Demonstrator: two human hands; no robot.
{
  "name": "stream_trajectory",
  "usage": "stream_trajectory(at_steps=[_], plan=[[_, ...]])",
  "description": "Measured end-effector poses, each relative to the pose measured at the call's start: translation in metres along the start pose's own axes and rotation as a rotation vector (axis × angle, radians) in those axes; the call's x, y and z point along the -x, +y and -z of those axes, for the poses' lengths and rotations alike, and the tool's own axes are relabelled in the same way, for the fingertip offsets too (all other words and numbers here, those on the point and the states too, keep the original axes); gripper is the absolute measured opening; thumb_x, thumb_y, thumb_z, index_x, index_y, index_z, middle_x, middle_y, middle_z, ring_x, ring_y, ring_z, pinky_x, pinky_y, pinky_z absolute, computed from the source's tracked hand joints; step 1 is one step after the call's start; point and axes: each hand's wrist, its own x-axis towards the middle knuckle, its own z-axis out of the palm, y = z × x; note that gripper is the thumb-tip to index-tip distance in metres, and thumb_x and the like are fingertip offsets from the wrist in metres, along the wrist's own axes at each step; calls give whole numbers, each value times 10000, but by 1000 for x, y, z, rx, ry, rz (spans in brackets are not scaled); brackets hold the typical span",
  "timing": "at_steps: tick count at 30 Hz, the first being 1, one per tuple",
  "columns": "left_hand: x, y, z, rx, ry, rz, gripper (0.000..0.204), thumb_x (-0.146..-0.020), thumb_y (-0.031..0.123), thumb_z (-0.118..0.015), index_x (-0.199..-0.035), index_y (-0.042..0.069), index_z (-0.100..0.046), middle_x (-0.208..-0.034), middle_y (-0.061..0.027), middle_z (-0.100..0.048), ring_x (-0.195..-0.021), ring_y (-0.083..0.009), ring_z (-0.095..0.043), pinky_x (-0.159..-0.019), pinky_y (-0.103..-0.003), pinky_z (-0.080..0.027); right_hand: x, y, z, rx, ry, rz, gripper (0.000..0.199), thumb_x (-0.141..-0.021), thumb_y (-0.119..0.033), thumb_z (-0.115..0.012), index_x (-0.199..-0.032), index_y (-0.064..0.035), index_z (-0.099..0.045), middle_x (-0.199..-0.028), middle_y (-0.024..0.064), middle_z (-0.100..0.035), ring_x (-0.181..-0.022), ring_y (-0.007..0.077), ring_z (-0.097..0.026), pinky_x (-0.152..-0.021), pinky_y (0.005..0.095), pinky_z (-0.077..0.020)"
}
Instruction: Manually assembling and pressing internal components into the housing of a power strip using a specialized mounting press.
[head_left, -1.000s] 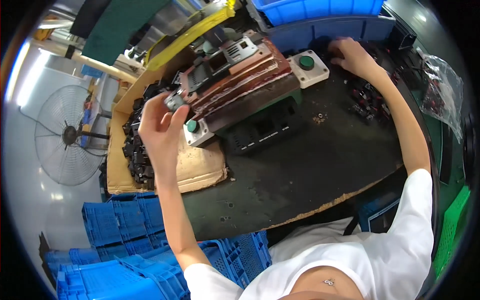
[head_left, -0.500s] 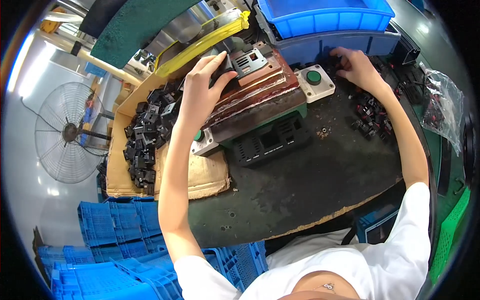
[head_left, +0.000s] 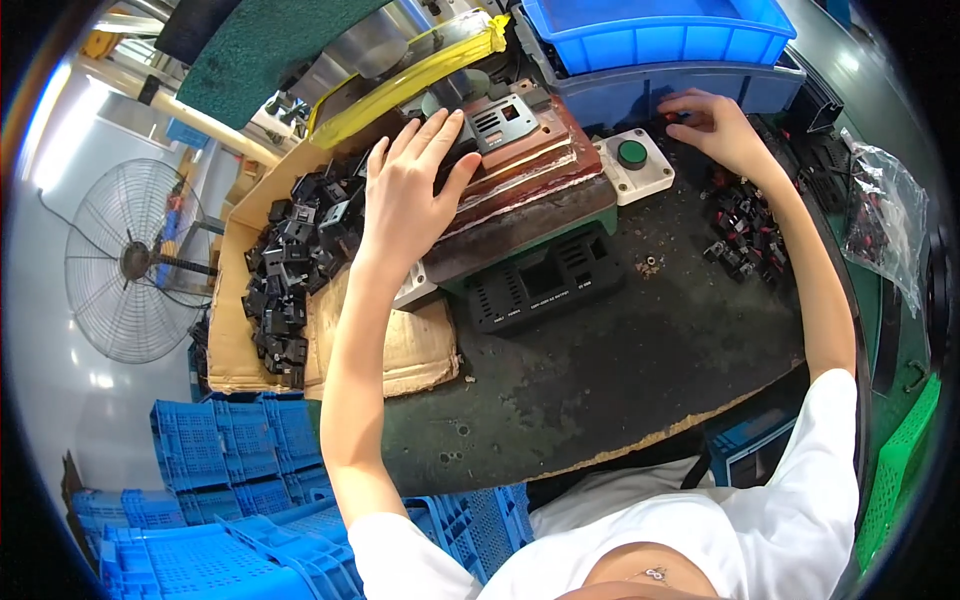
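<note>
The press block, a brown, layered metal fixture, sits at the middle of the dark bench, on a green base with a black slotted housing in front of it. A small grey part lies on its top. The left hand rests flat on the block's left end, fingers spread and pointing away from the person, palm down; it grips nothing that can be seen, though what lies under the palm is hidden. Just right of the block stands a white switch box with a green button.

The right hand reaches to the far edge of the bench, beside the switch box and below the blue bin. Its fingers curl down onto something small; whether they pinch a part cannot be told. Near that forearm lies a scatter of small black parts, and farther right a clear plastic bag.

Left of the block, a cardboard box holds a heap of black parts. A fan stands beyond it, and blue crates are stacked below the bench.
</note>
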Motion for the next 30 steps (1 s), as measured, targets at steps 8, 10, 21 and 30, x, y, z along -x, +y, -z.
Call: stream_trajectory(at_steps=[8, 10, 21, 30], plan=[[11, 7, 13, -68, 63, -4, 494, -865, 399, -526, -1268, 116, -485, -1312, -131, -466, -1244, -328, -391, -1051, -495, -199, -4, -5, 9, -402, -181, -110, 303, -828, -100, -604, -1114, -4, -585, -1050, 67, -612, -847, 113, -590, -784, 241, -461], [23, 4, 29, 108, 290, 11, 312, -840, 161, -597, -1139, 74, -587, -1202, -119, -558, -1171, -293, -470, -1014, -418, -299, -2, -7, 11, -560, -198, -91, 312, -841, -114, -600, -1136, -15, -576, -1055, 63, -613, -850, 95, -584, -784, 225, -463], [119, 13, 48, 158, 149, 238, 265, -804, -5, -572, -1069, 2, -584, -1118, -128, -564, -1016, -269, -559, -870, -323, -434, 5, -46, -1, -1168, -279, -233, 263, -875, -88, -563, -1116, 16, -550, -1036, 66, -603, -891, 78, -586, -826, 178, -482], [143, 4, 37, 28, 3, 218, 445, -748, 30, -616, -1182, 45, -518, -1224, -109, -504, -1094, -310, -485, -923, -387, -389, -35, -112, -35, -248, -17, 400, 119, -824, -31, -620, -930, 4, -579, -977, 43, -613, -899, 78, -556, -849, 229, -452]])
